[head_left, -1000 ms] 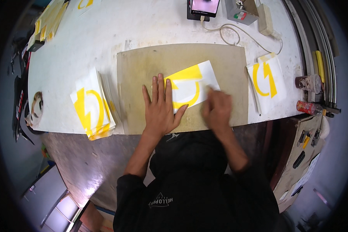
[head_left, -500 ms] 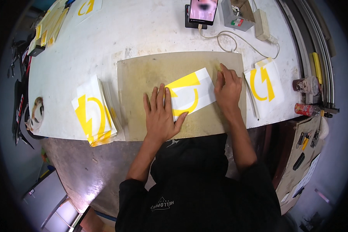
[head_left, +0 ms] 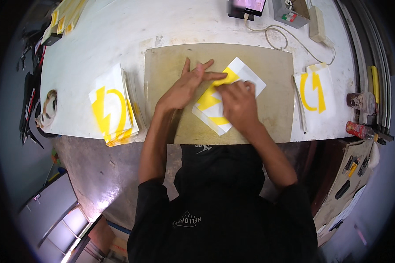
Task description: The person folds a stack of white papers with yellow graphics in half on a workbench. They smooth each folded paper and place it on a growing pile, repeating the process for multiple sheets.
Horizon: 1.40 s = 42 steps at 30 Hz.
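Observation:
A white sticker sheet (head_left: 236, 65) with a yellow lightning bolt and arc lies slanted on the brownish cutting mat (head_left: 272, 114). Above its upper-left edge is my left hand (head_left: 184, 90), fingers spread, with one finger reaching over the yellow part. My right hand (head_left: 239, 105) is over the middle of the sheet, its fingertips bunched together near the yellow bolt. Whatever sits between those fingertips is hidden, and the hand is slightly blurred. Part of the printed design is covered by the right hand.
A thick stack of similar sheets (head_left: 112, 105) stands at left, and a smaller stack (head_left: 312, 90) at right. Farther back are a phone (head_left: 250, 5), a cable (head_left: 272, 28) and a metal box (head_left: 292, 15). A cat (head_left: 49, 105) rests at the table's left edge.
The sheet has turned counterclockwise to a steeper slant. My left hand has come off its left side and spread out above it. My right hand has moved left onto the sheet.

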Tool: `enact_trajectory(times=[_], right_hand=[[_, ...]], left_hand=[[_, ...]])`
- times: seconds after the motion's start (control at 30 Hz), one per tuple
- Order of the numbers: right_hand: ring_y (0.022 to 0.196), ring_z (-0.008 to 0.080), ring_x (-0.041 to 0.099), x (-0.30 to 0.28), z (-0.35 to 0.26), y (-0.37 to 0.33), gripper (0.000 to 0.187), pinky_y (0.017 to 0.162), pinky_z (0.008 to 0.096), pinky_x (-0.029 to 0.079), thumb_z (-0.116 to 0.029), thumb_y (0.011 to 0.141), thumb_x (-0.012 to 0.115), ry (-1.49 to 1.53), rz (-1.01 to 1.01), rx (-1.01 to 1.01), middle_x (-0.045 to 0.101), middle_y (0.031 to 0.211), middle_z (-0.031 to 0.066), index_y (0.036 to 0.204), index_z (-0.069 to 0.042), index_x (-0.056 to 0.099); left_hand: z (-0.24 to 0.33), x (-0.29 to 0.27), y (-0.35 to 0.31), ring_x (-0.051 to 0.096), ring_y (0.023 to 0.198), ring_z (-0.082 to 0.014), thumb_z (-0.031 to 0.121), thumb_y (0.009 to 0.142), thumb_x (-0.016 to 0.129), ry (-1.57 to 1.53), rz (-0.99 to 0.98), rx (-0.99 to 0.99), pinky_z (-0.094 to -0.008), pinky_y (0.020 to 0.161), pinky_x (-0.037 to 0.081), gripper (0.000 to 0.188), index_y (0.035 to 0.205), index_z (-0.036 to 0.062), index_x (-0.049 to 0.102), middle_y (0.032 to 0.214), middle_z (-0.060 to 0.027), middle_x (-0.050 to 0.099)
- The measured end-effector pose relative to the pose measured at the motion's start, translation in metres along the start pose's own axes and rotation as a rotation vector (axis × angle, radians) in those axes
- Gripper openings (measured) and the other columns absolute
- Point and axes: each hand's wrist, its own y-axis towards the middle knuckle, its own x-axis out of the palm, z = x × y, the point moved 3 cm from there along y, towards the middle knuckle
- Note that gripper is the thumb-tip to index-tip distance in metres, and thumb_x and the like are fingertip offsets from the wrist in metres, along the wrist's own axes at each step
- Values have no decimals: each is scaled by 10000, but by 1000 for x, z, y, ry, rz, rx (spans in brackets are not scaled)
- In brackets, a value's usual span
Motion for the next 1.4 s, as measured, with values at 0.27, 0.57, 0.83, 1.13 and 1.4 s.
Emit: enact_trajectory(times=[0.27, 0.57, 0.83, 1.13, 1.4], right_hand=[[928, 247, 611, -34, 1, -51, 396, 921, 442, 445, -9, 717, 712, 95, -54, 168, 694, 1028, 48, 1110, -57, 732], [981, 245, 607, -52, -35, -100, 472, 951, 491, 439, -46, 685, 715, 200, -82, 43, 636, 1056, 41, 1149, -126, 743], [970, 220, 588, -47, 11, -49, 461, 972, 483, 390, -51, 759, 740, 226, -191, 28, 587, 969, 33, 1207, -157, 741], [916, 220, 609, -50, 37, -65, 400, 917, 440, 390, -86, 817, 792, 139, -43, 220, 619, 983, 52, 1212, -122, 746], [1229, 326, 528, -90, 42, -102, 478, 1047, 466, 349, -169, 907, 755, -345, 25, 448, 612, 1321, 158, 1368, -89, 656]], left_hand=[[-10, 10, -1, 248, 1574, -287, 261, 1062, 548, 480, -61, 59, -619, 1254, -79, 344, 1365, 168, 681, 1401, -37, 661], [9, 35, -47, 437, 1428, -329, 352, 852, 796, 886, 199, 95, -643, 1242, 150, 486, 1302, 185, 723, 1456, -106, 595], [-10, 38, -50, 382, 1490, -378, 404, 841, 811, 733, 187, 158, -605, 1248, 190, 567, 1317, 116, 706, 1562, -124, 499], [-5, 42, -53, 327, 1531, -366, 493, 753, 863, 739, 143, 122, -590, 1271, 138, 759, 1380, 120, 653, 1614, -115, 438], [14, 81, -58, 602, 1059, -297, 305, 809, 853, 654, 135, 257, -455, 1030, 416, 540, 1283, 99, 695, 1095, -82, 662]])
